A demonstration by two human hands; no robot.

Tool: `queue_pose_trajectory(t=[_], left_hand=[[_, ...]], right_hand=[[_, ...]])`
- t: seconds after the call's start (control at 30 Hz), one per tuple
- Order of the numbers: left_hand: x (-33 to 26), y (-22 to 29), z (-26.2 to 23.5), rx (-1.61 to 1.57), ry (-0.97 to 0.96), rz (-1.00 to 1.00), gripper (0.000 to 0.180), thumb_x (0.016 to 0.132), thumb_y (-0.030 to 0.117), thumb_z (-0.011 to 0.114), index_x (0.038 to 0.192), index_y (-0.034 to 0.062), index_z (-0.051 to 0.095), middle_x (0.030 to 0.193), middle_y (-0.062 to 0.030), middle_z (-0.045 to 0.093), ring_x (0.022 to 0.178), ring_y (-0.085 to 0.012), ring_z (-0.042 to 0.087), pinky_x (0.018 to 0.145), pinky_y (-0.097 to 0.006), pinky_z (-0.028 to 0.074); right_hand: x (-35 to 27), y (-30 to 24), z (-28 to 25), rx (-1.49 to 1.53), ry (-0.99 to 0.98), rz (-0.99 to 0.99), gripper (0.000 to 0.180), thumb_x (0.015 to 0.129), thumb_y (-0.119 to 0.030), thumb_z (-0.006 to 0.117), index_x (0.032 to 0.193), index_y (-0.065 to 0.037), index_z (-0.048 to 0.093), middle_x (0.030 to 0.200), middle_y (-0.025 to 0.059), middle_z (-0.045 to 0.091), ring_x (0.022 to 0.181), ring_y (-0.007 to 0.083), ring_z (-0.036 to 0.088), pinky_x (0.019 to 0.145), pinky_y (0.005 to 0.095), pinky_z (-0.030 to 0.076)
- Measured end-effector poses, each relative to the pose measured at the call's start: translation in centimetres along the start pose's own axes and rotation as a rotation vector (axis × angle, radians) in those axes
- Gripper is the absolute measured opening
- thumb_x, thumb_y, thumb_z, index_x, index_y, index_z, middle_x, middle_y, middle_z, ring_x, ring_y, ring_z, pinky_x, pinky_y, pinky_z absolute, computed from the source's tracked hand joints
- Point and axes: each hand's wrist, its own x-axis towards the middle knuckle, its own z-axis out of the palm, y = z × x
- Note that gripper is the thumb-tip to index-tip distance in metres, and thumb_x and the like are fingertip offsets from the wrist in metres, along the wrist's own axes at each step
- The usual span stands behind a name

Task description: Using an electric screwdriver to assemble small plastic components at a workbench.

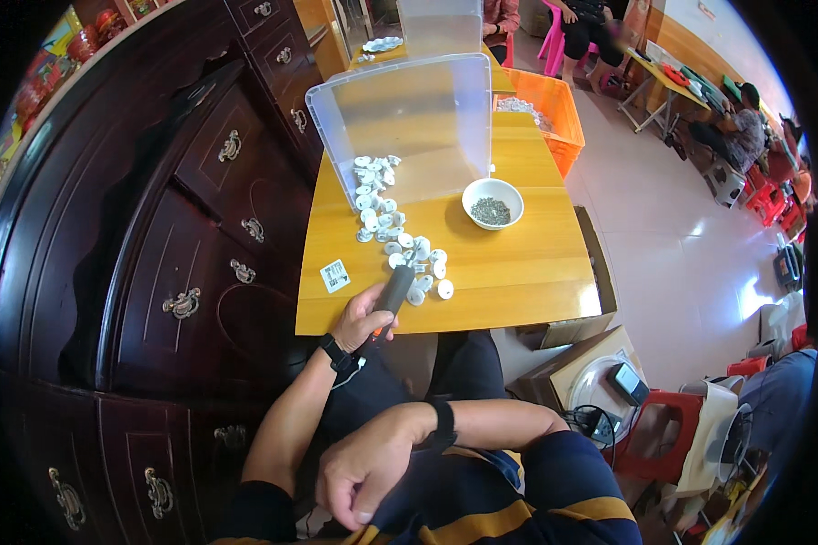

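Observation:
My left hand (365, 318) is wrapped round a dark electric screwdriver (394, 291), whose thin tip reaches into the near end of a pile of white round plastic pieces (386, 218). Several of these discs lie around the tip on the yellow wooden table (536, 272). My right hand (368, 468) is drawn back in front of my striped shirt, well apart from the table. Its fingers are curled downward, and whatever they may hold is hidden. To the right of the pile stands a white bowl (493, 203) with small grey metal pieces, probably screws, in it.
A clear plastic bin (409, 118) lies on its side behind the pieces, opening toward me. A printed card (334, 276) is at the table's left. Dark drawers (186, 300) flank the left. An orange crate (563, 123) and cardboard box (582, 363) stand right; people sit farther off.

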Motion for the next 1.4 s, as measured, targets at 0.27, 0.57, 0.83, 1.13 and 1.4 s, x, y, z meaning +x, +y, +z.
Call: queue_pose_trajectory(t=[0.27,0.57,0.83,1.13,1.4], left_hand=[[-0.2,-1.0,-1.0,0.097,0.059,0.004,0.055,0.085,0.016,0.061,0.136,0.0009,0.049,0.083,-0.0057,0.062,0.065,-0.0128,0.062,0.063,-0.028,0.054],[0.2,0.1,0.6,-0.043,0.063,-0.049,0.055,0.084,0.012,0.062,0.136,0.0007,0.048,0.083,-0.0062,0.06,0.062,-0.0112,0.06,0.059,-0.025,0.052],[0.1,-0.1,0.4,-0.046,0.038,0.01,0.045,0.085,0.015,0.062,0.128,0.0016,0.052,0.082,-0.0048,0.059,0.063,-0.011,0.058,0.059,-0.024,0.051],[-0.2,0.2,0.3,-0.035,0.045,0.011,0.042,0.085,0.015,0.062,0.123,0.0013,0.054,0.081,-0.005,0.06,0.063,-0.0103,0.058,0.059,-0.025,0.051],[0.6,-0.2,-0.3,0.006,-0.032,0.042,0.046,0.087,0.014,0.061,0.129,-0.001,0.05,0.086,-0.0051,0.06,0.069,-0.0097,0.059,0.062,-0.024,0.052]], right_hand=[[-11.4,-8.0,-5.5,-0.783,1.202,0.677,0.012,0.09,-0.013,0.069,0.099,-0.004,0.069,0.089,0.0048,0.07,0.082,0.015,0.066,0.077,0.0294,0.053],[-31.2,-12.9,-9.6,-1.566,1.451,1.667,0.015,0.078,-0.021,0.067,0.086,-0.01,0.073,0.083,0.0163,0.071,0.078,0.0347,0.069,0.071,0.0449,0.055],[-31.7,-11.8,-10.1,-1.383,1.272,2.031,0.01,0.073,-0.021,0.071,0.082,-0.019,0.075,0.089,0.0122,0.073,0.087,0.0312,0.07,0.077,0.042,0.056],[-31.0,-12.3,-9.6,-1.368,1.406,1.833,0.011,0.075,-0.02,0.068,0.084,-0.013,0.072,0.086,0.0135,0.072,0.084,0.032,0.07,0.075,0.0421,0.056],[-33.1,-12.6,-8.7,-1.6,1.544,1.403,0.013,0.077,-0.011,0.068,0.088,-0.005,0.07,0.077,0.0121,0.07,0.076,0.0274,0.07,0.069,0.0374,0.055]])
